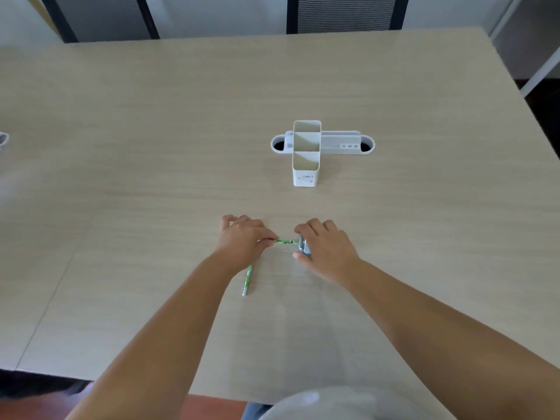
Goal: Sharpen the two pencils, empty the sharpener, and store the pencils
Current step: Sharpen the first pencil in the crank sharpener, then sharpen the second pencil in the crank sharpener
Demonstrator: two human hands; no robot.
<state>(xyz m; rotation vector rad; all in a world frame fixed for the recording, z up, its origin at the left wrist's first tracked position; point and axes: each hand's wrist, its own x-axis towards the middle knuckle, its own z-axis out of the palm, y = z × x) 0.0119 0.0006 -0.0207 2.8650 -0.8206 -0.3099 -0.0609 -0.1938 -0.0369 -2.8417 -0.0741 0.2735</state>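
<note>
My left hand [242, 237] pinches a green patterned pencil [286, 241] that runs level to the right, its tip inside a small grey sharpener [304, 247]. My right hand [327, 250] grips that sharpener, fingers over its top and thumb below. A second green pencil [247, 280] lies on the table under my left wrist, its lower end pointing toward me and its upper part hidden by the hand. A white pencil holder [306, 174] with three open compartments stands upright farther back, empty as far as I can see.
The light wooden table [151, 147] stretches wide on all sides. Behind the holder a white cable tray [345, 144] with round holes sits in the tabletop. A chair back [345, 13] stands beyond the far edge. A small pale object [3, 139] shows at the left border.
</note>
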